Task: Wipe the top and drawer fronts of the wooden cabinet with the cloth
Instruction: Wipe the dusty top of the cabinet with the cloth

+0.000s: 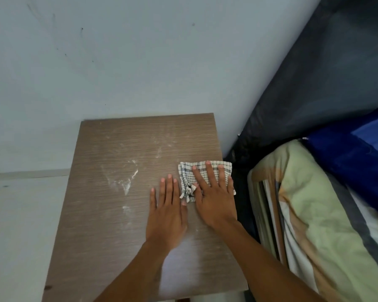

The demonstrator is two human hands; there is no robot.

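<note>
The wooden cabinet top (109, 214) fills the middle of the view, brown with white dusty smears (127, 182) left of centre. A white and blue checked cloth (225, 167) lies folded near the top's right edge. My right hand (214, 199) presses flat on the cloth, fingers spread. My left hand (166, 212) lies flat on the bare wood just left of the cloth, its thumb touching the cloth's frayed corner. The drawer fronts are out of sight below the front edge.
A pale blue wall (118, 62) stands right behind the cabinet. A bed with a green pillow (310, 203), a blue cushion (358, 158) and a dark headboard (325, 73) sits close on the right. Pale floor (20, 214) lies to the left.
</note>
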